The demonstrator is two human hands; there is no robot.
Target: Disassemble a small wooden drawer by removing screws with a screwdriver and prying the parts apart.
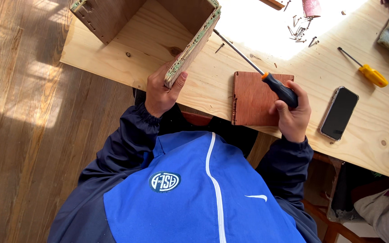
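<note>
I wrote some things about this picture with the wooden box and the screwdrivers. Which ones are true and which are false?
1. The right hand holds a screwdriver with a black and orange handle. True.
2. The left hand rests flat on the phone. False: it grips the edge of the wooden box; the phone lies untouched on the tabletop.
3. A yellow-handled screwdriver lies on the tabletop. True.
4. The small reddish-brown board is inside the wooden box. False: it lies flat on the tabletop beside the box, under the right hand.
5. Loose screws lie scattered on the tabletop. True.
</note>
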